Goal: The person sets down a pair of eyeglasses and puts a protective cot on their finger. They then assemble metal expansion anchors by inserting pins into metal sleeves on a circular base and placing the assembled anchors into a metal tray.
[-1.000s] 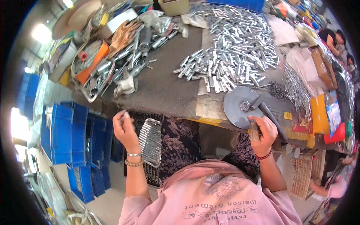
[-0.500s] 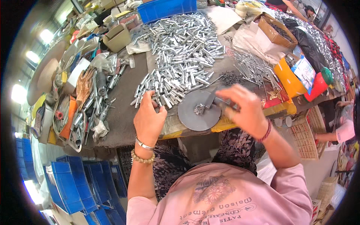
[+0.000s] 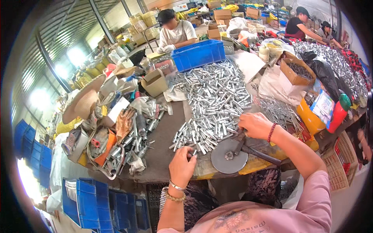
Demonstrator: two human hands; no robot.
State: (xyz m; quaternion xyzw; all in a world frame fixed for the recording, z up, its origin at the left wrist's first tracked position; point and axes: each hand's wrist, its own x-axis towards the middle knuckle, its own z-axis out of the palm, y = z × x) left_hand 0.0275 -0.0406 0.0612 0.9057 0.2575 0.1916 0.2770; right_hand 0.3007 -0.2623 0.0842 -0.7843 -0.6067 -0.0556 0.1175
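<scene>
Pinching short silvery metal cylinder (image 3: 192, 153) beside heap of similar pieces (image 3: 213, 105): left hand (image 3: 181, 166), fingers curled. Right hand (image 3: 256, 125): fingers bent, hold unclear, at heap's right edge, beyond round grey disc (image 3: 222, 162).

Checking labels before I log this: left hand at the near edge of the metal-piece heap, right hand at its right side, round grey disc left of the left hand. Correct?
One error: the head view shows the round grey disc to the right of the left hand. The rest stands.
</scene>
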